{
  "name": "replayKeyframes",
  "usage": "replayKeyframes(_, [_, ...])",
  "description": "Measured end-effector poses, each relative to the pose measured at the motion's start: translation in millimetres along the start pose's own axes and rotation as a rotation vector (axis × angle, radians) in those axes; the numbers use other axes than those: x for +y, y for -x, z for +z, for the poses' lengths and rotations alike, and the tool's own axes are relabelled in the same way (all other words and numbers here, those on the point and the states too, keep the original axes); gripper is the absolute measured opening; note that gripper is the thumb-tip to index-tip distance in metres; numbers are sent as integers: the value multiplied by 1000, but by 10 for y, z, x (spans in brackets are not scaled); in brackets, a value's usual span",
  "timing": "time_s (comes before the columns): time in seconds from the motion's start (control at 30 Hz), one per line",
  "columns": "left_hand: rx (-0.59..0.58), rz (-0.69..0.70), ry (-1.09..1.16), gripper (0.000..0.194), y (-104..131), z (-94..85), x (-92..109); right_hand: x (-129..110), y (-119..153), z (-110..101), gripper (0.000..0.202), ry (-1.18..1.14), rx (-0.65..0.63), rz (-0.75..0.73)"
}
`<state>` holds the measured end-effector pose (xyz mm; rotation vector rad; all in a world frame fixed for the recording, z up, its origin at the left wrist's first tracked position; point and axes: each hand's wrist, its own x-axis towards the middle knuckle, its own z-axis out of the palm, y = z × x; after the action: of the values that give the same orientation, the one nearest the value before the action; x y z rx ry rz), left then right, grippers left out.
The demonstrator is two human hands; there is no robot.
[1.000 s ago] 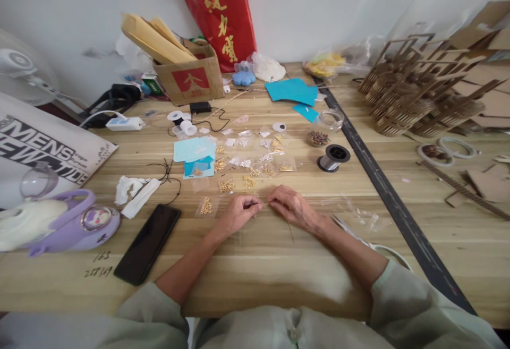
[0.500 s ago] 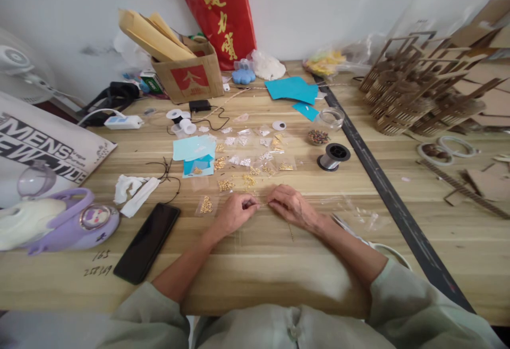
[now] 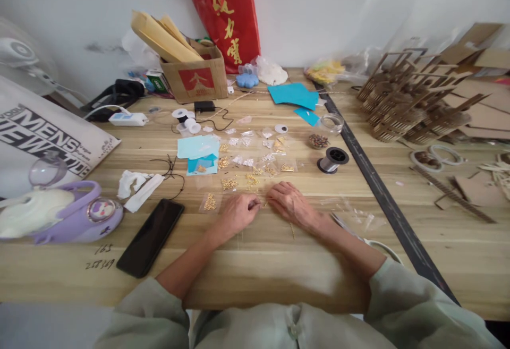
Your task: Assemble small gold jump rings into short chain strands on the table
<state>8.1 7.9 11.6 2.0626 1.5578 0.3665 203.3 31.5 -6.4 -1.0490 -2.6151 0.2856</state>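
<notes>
Our right hand [image 3: 290, 200] grasped a fine gold chain [image 3: 292, 230], its loose end trailing below the palm onto the counter [image 3: 287, 280]. Our left hand [image 3: 238, 211] faced it just across a narrow gap, thumb and fingers drawn close; we could not tell whether they gripped anything. Beyond our hands lay small bags of gold beads [image 3: 210, 202], and a wire spool [image 3: 330, 164] stood farther to the right. We had a black phone [image 3: 150, 237] lying at our left.

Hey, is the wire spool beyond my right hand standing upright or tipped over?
Upright: the wire spool shows its round black end facing up, with silver wire wound below it.
</notes>
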Motion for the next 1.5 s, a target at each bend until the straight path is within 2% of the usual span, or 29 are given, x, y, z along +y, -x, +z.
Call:
replayKeyframes(0.23, [-2,38,6,16,48,-42,67,-62,-117,-50,14,108,-95,11])
replayKeyframes(0.5, [-31,18,31,17,36,6,2,-136,-212,-53,9,243,-159,-66])
replayKeyframes(0.8, [-39,18,58,16,41,-9,-26,-169,-265,-69,13,371,-180,-182])
replayKeyframes(1.03, [-70,2,-74,15,45,0,-36,-154,-261,-63,14,387,-171,-186])
replayKeyframes(1.13, [-75,26,-154,17,57,6,-33,-91,-205,-64,11,311,-140,-151])
replayKeyframes(1.3, [-102,58,-184,18,97,-34,-20,22,-58,-68,10,15,-8,-68])
replayKeyframes(1.5, [-158,86,-235,15,119,-106,11,16,12,-37,10,-216,105,-20])
